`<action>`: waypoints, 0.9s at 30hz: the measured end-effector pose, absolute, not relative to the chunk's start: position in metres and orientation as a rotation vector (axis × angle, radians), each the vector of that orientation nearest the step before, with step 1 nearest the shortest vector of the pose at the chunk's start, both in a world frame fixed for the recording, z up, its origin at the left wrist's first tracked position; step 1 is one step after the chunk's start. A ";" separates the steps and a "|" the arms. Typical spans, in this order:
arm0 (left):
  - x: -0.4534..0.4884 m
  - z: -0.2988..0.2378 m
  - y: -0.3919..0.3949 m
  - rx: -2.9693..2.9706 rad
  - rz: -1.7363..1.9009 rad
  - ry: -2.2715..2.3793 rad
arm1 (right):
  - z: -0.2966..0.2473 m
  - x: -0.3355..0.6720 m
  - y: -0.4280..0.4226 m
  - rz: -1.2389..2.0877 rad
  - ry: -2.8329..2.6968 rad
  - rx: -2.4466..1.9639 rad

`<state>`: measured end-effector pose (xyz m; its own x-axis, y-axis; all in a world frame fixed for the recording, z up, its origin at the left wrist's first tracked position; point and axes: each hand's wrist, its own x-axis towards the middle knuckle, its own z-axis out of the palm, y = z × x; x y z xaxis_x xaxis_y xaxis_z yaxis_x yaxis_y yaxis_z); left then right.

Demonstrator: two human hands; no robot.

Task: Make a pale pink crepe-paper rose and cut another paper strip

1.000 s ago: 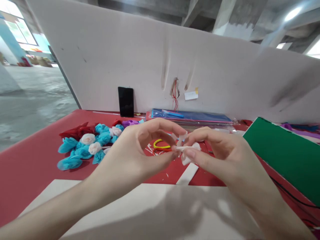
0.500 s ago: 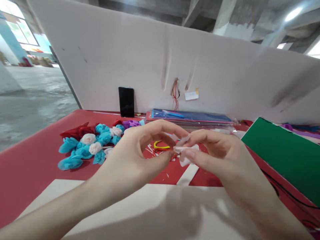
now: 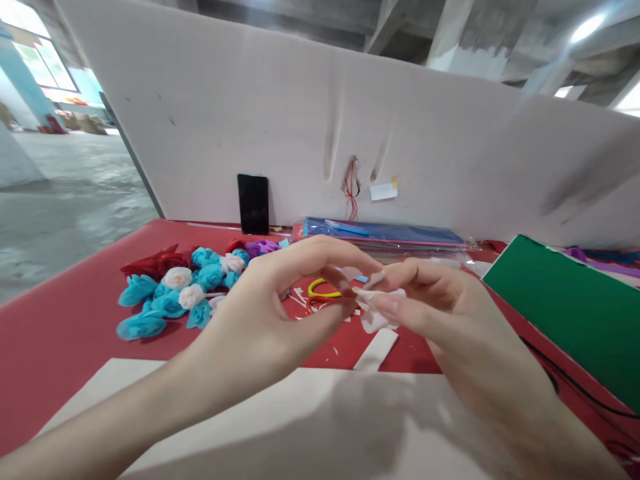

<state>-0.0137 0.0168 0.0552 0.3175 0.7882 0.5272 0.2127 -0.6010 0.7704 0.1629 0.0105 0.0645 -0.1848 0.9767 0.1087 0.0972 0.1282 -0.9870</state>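
Observation:
Both my hands meet above the red table (image 3: 60, 320), pinching one small white paper flower piece (image 3: 374, 308) between them. My left hand (image 3: 280, 300) curls round from the left, thumb and forefinger closed on the paper's left end. Opposite it, my right hand (image 3: 430, 307) grips the same piece from the right with fingers pressed together. Under the hands lie yellow and red loops (image 3: 323, 292) and a white paper strip (image 3: 376, 349). A large white sheet (image 3: 280, 427) covers the table's near edge.
A heap of blue, white and red paper flowers (image 3: 173, 290) lies at the left. A black phone (image 3: 253, 203) leans on the white partition. Packs of coloured sheets (image 3: 385, 233) lie at the back, a green sheet (image 3: 570, 310) at the right, with a black cable (image 3: 575, 387).
My hands have stayed together on the white paper piece, with the fingers shifting slightly as they work it. Everything else on the table is where it was.

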 end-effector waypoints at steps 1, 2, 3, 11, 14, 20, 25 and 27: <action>-0.014 0.056 0.016 2.027 1.303 0.874 | 0.065 0.163 0.011 1.238 -1.438 -1.081; -0.013 0.056 0.016 2.045 1.327 0.859 | 0.065 0.163 0.012 1.282 -1.404 -1.053; -0.013 0.056 0.015 2.061 1.347 0.840 | 0.066 0.163 0.012 1.321 -1.377 -1.029; -0.014 0.052 0.019 1.980 1.414 0.811 | 0.068 0.164 0.010 1.464 -1.356 -0.959; -0.017 0.052 0.022 2.031 1.404 0.752 | 0.069 0.164 0.009 1.465 -1.345 -0.973; -0.026 0.057 0.024 2.785 1.670 0.771 | 0.071 0.165 0.008 1.505 -1.337 -0.947; -0.023 0.057 0.025 2.961 1.693 0.850 | 0.069 0.162 0.008 1.478 -1.353 -0.964; -0.021 0.056 0.025 2.946 1.675 0.851 | 0.068 0.161 0.008 1.452 -1.362 -0.994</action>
